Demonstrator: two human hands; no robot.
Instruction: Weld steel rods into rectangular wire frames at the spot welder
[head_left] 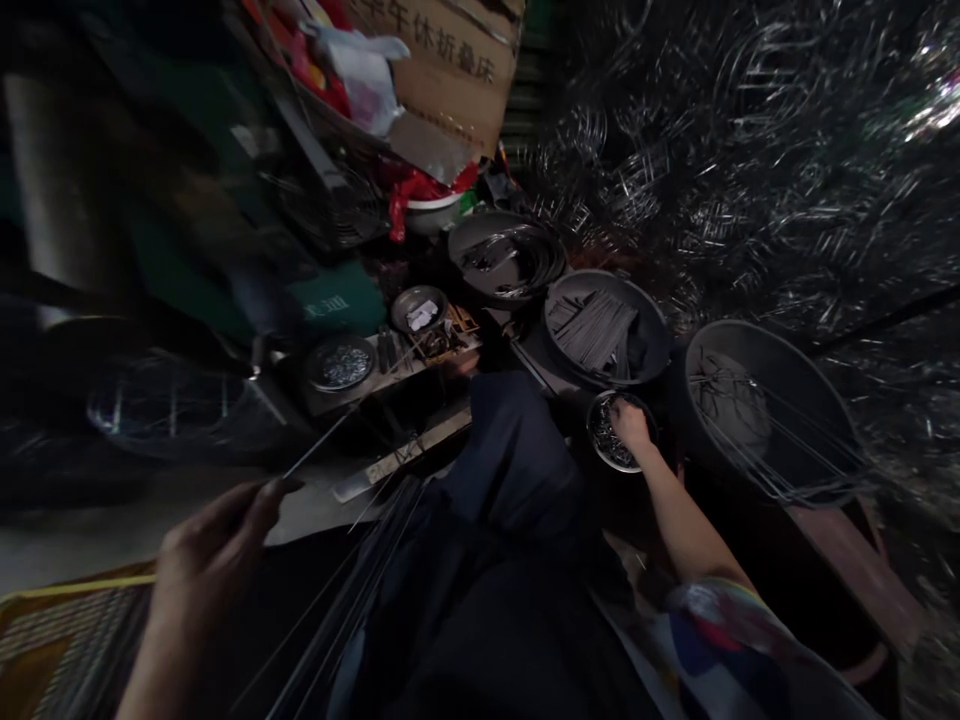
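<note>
My left hand, at the lower left, is closed round one end of a thin metal rod that points up and to the right. My right hand reaches into a small round bowl of small dark metal pieces. Its fingers are bent together among the pieces; what they pinch, if anything, is hidden. A bundle of long thin wires lies across the dark cloth over my lap.
Large pans hold flat dark strips, bent wires and coiled pieces. A shallow dish of small shiny parts stands left on a low bench. Tangled wire frames pile up at right; a cardboard box stands behind.
</note>
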